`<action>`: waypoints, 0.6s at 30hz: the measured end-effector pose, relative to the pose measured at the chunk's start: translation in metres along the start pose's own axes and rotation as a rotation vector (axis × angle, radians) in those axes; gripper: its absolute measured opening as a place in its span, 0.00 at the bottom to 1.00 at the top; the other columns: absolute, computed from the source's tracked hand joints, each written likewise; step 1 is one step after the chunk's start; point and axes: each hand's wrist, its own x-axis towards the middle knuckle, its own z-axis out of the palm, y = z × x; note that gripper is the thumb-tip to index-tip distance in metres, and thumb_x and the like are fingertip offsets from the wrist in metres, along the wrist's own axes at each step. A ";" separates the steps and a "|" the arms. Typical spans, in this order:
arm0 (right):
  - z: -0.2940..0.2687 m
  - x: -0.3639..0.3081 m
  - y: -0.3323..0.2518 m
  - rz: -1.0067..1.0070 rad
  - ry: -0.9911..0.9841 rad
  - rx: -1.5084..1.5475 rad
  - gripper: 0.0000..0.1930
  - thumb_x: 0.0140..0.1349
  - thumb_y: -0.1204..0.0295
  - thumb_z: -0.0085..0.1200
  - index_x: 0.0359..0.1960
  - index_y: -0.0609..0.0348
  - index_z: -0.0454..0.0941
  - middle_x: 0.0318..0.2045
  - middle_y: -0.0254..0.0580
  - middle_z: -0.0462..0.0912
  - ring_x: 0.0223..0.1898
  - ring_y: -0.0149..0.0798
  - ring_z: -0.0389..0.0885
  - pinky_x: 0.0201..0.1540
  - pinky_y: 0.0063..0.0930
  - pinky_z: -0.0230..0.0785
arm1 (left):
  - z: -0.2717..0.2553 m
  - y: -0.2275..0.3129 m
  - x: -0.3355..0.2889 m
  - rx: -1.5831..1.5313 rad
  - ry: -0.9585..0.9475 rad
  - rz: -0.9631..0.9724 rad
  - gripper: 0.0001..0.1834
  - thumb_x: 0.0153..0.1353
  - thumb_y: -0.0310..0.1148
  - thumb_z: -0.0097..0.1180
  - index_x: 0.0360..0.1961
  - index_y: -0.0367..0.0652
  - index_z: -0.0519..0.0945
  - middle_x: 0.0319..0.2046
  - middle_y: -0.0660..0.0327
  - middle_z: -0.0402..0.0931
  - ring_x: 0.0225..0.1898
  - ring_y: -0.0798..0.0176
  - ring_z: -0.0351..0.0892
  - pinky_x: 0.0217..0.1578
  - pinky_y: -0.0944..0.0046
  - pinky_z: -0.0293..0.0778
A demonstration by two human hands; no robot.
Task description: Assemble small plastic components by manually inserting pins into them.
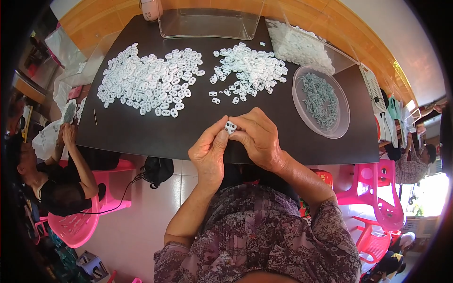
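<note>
Above the table's near edge, my left hand (207, 153) and my right hand (259, 139) meet with the fingertips closed on one small white plastic piece (230, 127). Dark round holes show on its face; its edges are partly covered by my thumbs and fingers. Just beyond my hands lies a pile of small white two-hole pieces (252, 68), with a few loose ones at its near side. A wider pile of white oval pieces (151, 80) spreads to the left. On the right, a round clear tub (336, 134) contains many small grey screws (320, 99).
A clear bag of white pieces (299, 47) lies at the back right of the dark table (141, 137). Behind the piles stands a clear plastic box (207, 37). A thin stick (95, 117) lies at left. Another person (56, 179) sits left; pink chairs (365, 186) stand right.
</note>
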 end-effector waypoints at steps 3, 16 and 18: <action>0.003 0.000 -0.002 -0.027 0.018 -0.032 0.14 0.48 0.80 0.59 0.39 0.65 0.77 0.30 0.42 0.78 0.28 0.41 0.72 0.30 0.30 0.66 | 0.000 -0.004 -0.003 0.028 0.022 0.072 0.13 0.61 0.25 0.53 0.47 0.32 0.77 0.39 0.62 0.77 0.38 0.74 0.72 0.42 0.75 0.68; 0.009 -0.003 -0.011 0.017 0.086 0.000 0.14 0.47 0.80 0.59 0.39 0.65 0.77 0.31 0.42 0.78 0.28 0.39 0.72 0.30 0.29 0.66 | 0.002 -0.003 -0.007 -0.024 0.065 0.120 0.11 0.63 0.28 0.52 0.43 0.33 0.77 0.38 0.63 0.76 0.38 0.74 0.71 0.43 0.75 0.67; 0.008 -0.004 -0.013 0.051 0.087 0.031 0.14 0.47 0.80 0.60 0.39 0.64 0.77 0.31 0.41 0.78 0.28 0.38 0.72 0.30 0.28 0.66 | 0.001 -0.002 -0.008 -0.036 0.059 0.111 0.11 0.63 0.28 0.52 0.43 0.33 0.77 0.38 0.62 0.76 0.38 0.74 0.71 0.43 0.75 0.67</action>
